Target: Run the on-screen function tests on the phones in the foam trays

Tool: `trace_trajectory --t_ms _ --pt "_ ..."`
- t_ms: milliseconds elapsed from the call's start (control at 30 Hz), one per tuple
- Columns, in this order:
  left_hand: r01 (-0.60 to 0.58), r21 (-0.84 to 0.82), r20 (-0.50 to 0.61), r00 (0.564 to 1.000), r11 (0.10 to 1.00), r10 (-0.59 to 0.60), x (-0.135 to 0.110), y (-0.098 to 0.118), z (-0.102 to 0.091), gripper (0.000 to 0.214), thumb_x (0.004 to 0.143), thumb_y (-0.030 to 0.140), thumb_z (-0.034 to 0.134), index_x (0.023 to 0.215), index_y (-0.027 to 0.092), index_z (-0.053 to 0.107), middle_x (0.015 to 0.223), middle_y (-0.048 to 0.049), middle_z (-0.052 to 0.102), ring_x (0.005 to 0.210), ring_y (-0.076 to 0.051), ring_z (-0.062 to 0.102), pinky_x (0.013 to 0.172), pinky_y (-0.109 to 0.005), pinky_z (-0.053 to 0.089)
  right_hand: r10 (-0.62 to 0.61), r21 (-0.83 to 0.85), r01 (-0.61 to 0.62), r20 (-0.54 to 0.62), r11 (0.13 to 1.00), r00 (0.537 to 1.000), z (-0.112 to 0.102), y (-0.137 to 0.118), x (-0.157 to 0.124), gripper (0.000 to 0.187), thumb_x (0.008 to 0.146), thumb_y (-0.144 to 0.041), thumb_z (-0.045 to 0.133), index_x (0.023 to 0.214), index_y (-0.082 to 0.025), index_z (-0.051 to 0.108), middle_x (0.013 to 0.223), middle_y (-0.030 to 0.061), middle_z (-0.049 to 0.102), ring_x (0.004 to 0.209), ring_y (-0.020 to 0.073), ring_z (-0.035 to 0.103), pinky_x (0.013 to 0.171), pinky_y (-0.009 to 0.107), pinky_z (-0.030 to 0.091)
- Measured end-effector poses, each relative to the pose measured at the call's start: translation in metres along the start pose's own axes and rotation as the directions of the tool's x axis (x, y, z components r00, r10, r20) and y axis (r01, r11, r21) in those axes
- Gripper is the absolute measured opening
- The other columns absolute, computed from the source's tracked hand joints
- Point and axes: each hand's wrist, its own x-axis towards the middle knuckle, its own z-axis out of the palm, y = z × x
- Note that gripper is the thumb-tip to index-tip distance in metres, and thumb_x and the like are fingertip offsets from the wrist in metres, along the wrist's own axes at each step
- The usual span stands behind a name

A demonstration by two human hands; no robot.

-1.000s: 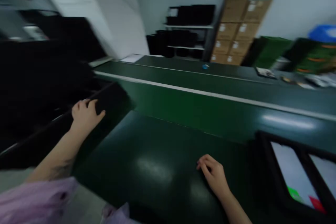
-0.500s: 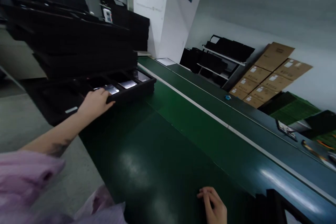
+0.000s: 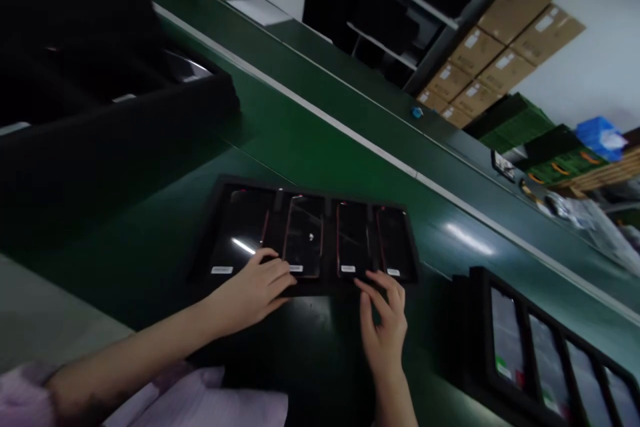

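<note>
Far left of the left hand: stack of black trays (image 3: 100,113), well apart. Left hand (image 3: 253,290) lies palm down, fingers stretched flat on the near rim of the black tray (image 3: 325,288), clasping nothing. The tray sits flat on the green table (image 3: 300,147), reaching away from both hands' fingertips, with four dark panels (image 3: 305,233) side by side in it. Right hand (image 3: 385,327) is loose and spread, fingertips touching the near rim's right end. Right of that hand, near: second tray (image 3: 480,327).
</note>
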Motion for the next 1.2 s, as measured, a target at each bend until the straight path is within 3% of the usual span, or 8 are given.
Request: trace_trajectory --t_ms 133,233,333,433,633,900,1000,1200 --pt "-0.056 -0.153 0.138 0.987 0.987 0.077 0.033 0.013 0.024 0.020 0.097 0.028 0.069 0.117 0.028 0.071 0.110 -0.0003 0.076 0.106 -0.017 0.071 0.120 -0.043 0.043 0.100 -0.180 -0.093 0.031 0.979 0.995 0.026 -0.007 -0.001 0.032 0.104 -0.029 0.053 0.123 -0.023 0.078 0.147 0.0167 0.065 0.150 0.0374 0.047 0.112 0.068 0.054" --pt "0.148 -0.035 0.131 0.981 0.988 -0.143 0.054 0.000 0.025 0.035 0.100 0.038 0.059 0.132 0.030 0.070 0.141 -0.0122 0.068 0.137 -0.032 0.062 0.131 -0.069 0.029 0.214 -0.234 -0.192 0.072 0.953 0.974 0.043 -0.008 -0.001 0.038 0.102 -0.030 0.054 0.133 -0.014 0.071 0.160 0.0222 0.053 0.161 0.0437 0.030 0.118 0.075 0.048" --pt "0.581 0.203 0.084 0.792 0.788 -0.605 0.073 -0.025 0.011 0.075 0.094 0.053 0.063 0.158 0.016 0.049 0.174 -0.0283 0.026 0.164 -0.056 0.021 0.125 -0.088 0.020 0.223 -0.244 -0.199 0.071 0.949 0.972 0.056 -0.008 0.004 0.040 0.102 -0.030 0.055 0.136 -0.014 0.067 0.164 0.0214 0.049 0.165 0.0441 0.026 0.120 0.074 0.047" --pt "0.706 0.255 0.197 0.631 0.661 -0.750 0.087 -0.043 -0.002 0.101 0.085 0.059 0.070 0.167 0.013 0.031 0.179 -0.0277 0.006 0.163 -0.063 0.013 0.123 -0.087 0.029 0.201 -0.233 -0.182 0.062 0.955 0.978 0.065 -0.007 0.014 0.039 0.102 -0.030 0.054 0.136 -0.012 0.065 0.165 0.0222 0.048 0.166 0.0443 0.023 0.121 0.074 0.047" --pt "0.700 0.218 0.135 0.669 0.681 -0.731 0.096 -0.047 0.001 0.089 0.087 0.048 0.064 0.164 0.015 0.035 0.177 -0.0278 0.016 0.147 -0.063 0.040 0.111 -0.085 0.045 0.215 -0.193 -0.193 0.103 0.962 0.971 0.073 -0.007 0.028 0.043 0.103 -0.030 0.052 0.138 -0.008 0.063 0.169 0.0231 0.044 0.167 0.0428 0.023 0.124 0.071 0.045" --pt "0.709 0.189 0.125 0.669 0.680 -0.732 0.104 -0.039 0.011 0.092 0.094 0.058 0.049 0.168 0.013 0.020 0.175 -0.0302 0.011 0.149 -0.066 0.034 0.118 -0.088 0.035 0.210 -0.153 -0.177 0.240 0.972 0.948 0.054 0.009 0.030 0.056 0.100 -0.041 0.058 0.146 -0.009 0.060 0.175 0.0193 0.038 0.170 0.0454 0.008 0.128 0.073 0.037" --pt "0.735 0.196 0.133 0.636 0.649 -0.760 0.107 -0.038 0.015 0.095 0.092 0.061 0.050 0.167 0.011 0.021 0.175 -0.0317 0.010 0.148 -0.068 0.035 0.117 -0.090 0.034 0.284 -0.231 -0.258 0.090 0.938 0.954 0.036 0.035 0.029 0.045 0.102 -0.042 0.057 0.137 -0.017 0.068 0.171 0.0167 0.045 0.167 0.0458 0.018 0.126 0.078 0.034" --pt "0.738 0.177 0.080 0.649 0.651 -0.757 0.101 -0.053 0.027 0.109 0.076 0.067 0.064 0.165 0.014 0.028 0.176 -0.0282 0.013 0.151 -0.070 0.029 0.120 -0.089 0.032 0.482 -0.355 -0.531 -0.222 0.770 0.848 0.013 0.086 0.018 0.034 0.101 -0.045 0.060 0.111 -0.017 0.076 0.152 0.0216 0.061 0.159 0.0480 0.032 0.121 0.081 0.036"
